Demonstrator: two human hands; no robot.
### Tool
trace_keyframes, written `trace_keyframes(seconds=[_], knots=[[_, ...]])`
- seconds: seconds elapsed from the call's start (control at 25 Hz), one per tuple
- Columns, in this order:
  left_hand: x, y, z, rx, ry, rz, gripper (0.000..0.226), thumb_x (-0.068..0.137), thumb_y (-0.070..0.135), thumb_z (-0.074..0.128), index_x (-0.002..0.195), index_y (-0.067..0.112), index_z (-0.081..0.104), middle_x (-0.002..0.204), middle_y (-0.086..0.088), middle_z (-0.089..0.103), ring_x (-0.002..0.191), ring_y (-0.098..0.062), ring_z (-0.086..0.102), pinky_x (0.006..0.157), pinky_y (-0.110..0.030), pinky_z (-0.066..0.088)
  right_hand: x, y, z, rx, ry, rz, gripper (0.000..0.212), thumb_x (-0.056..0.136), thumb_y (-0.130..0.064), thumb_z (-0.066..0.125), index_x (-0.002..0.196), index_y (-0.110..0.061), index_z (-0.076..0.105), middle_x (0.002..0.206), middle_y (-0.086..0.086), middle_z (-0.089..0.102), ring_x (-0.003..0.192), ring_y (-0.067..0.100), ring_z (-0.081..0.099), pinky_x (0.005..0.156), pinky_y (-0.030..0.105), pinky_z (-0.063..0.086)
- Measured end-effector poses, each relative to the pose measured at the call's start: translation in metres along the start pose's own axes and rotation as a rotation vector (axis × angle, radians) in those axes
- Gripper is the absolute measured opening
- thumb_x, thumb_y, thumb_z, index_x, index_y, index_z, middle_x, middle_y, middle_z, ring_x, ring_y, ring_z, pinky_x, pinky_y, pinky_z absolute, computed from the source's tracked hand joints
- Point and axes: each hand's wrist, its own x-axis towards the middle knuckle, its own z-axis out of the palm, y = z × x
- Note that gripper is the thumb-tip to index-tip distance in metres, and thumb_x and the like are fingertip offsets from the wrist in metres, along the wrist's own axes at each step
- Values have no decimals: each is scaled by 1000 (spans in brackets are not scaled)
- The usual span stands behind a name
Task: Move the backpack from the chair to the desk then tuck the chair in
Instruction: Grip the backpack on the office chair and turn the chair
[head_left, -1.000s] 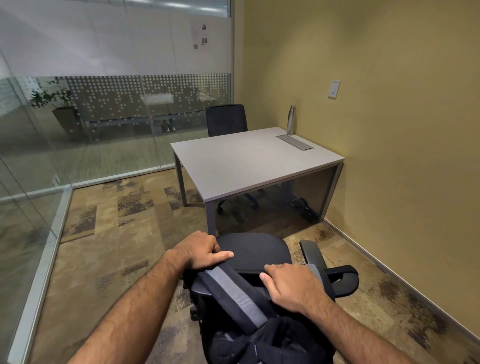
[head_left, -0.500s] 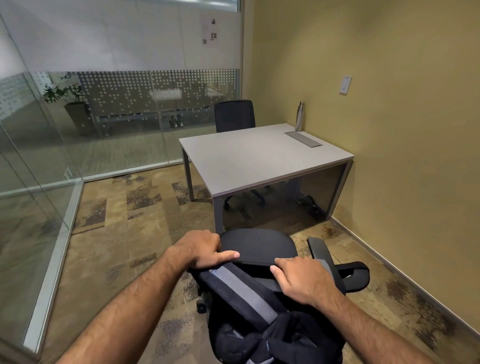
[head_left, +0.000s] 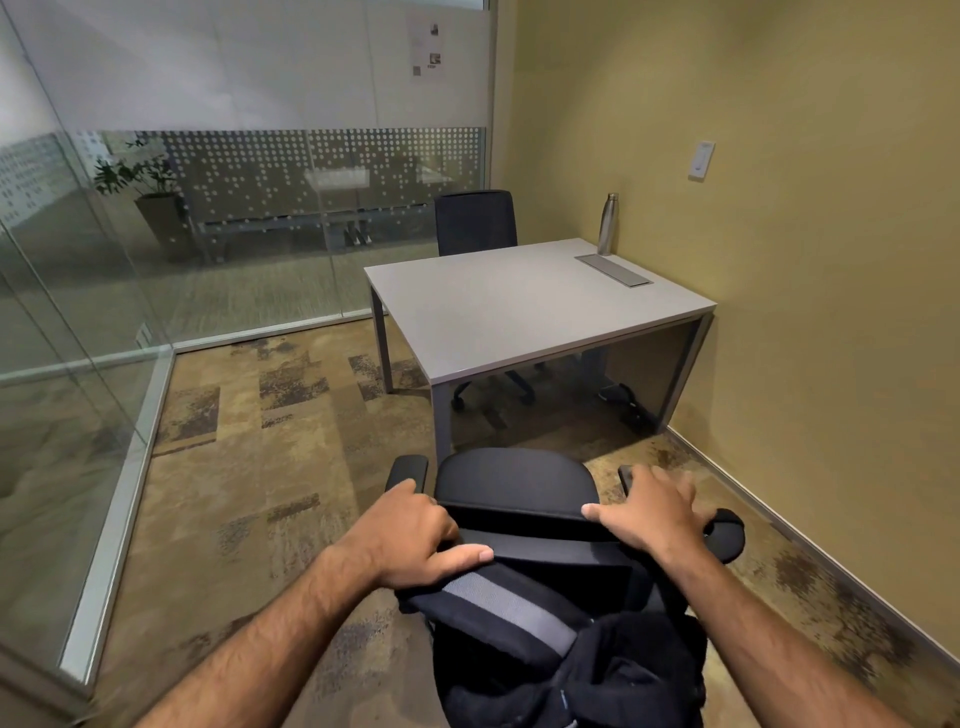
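Observation:
The black office chair (head_left: 511, 475) stands in front of me, its seat facing the grey desk (head_left: 519, 312). A black backpack (head_left: 582, 670) with a grey-padded strap (head_left: 498, 597) hangs over the chair's backrest, at the bottom of the view. My left hand (head_left: 410, 535) is closed over the left end of the backrest top, its thumb lying on the strap. My right hand (head_left: 649, 509) drapes over the right end of the backrest, fingers spread, beside the right armrest (head_left: 724, 535). The desk's near edge is a short way beyond the seat.
A steel bottle (head_left: 608, 223) and a grey cable hatch (head_left: 613, 270) sit at the desk's far right. A second black chair (head_left: 475, 221) is tucked in behind the desk. Glass partitions (head_left: 104, 312) run along the left; a yellow wall (head_left: 831, 312) bounds the right.
The chair has turned so both armrests now show. My right hand has slid right along the backrest top and spread its fingers. The view has shifted left.

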Motion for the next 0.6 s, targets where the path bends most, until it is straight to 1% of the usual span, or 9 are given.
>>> trace_keyframes(seconds=[0.08,0.12,0.16,0.24,0.32,0.4,0.48,0.56,0.6], knots=[[-1,7,1,3,31,59,84,93,79,16,70,17,69,58,0,61,61,-19,50,78,-36,33,11,16,-10,-86,-87,116,122,58,-87,67,153,-18,36,168,18,16,154,46,-1,118,70,7],[-1,10,1,-17,37,87,82,94,77,19,70,17,69,57,1,59,62,-18,48,77,-35,30,16,26,-13,-103,-123,163,134,51,-94,63,155,-16,31,169,21,9,153,48,-4,118,69,4],[0,14,0,-47,41,115,80,94,76,22,68,16,68,55,3,54,61,-17,46,75,-34,26,20,35,-14,-105,-166,197,143,43,-100,58,155,-16,32,168,23,11,153,49,1,120,66,9],[7,22,-2,-105,42,174,77,95,75,28,62,15,62,53,5,45,59,-16,41,73,-32,23,27,47,-12,-92,-233,211,148,27,-105,51,147,-18,48,159,20,39,143,45,34,114,55,32],[18,34,-1,-165,37,228,77,93,77,32,57,13,56,52,5,43,58,-17,40,72,-30,23,33,52,-12,-53,-213,178,131,23,-100,56,124,-18,68,130,13,66,112,34,62,96,43,50],[29,46,2,-274,25,233,80,90,81,34,54,11,51,50,1,46,59,-20,43,71,-27,25,34,55,-22,-26,-149,155,105,26,-89,64,101,-15,74,104,8,73,88,26,68,78,35,57],[39,58,5,-388,32,230,78,88,80,41,54,10,46,51,-3,48,60,-15,45,72,-19,25,34,60,-33,-20,-94,128,88,31,-82,65,88,-16,74,94,5,73,78,23,66,62,30,51],[50,72,6,-484,22,253,70,88,72,53,56,10,46,55,-5,48,63,-4,41,74,-17,26,29,68,-39,-4,-35,99,75,39,-79,63,82,-18,72,88,3,72,75,22,64,55,29,42],[56,80,6,-542,9,269,67,88,69,58,57,10,46,56,-6,49,64,-4,40,76,-19,30,27,74,-41,36,-7,101,66,45,-75,66,78,-18,71,85,3,71,74,21,63,54,29,41]])
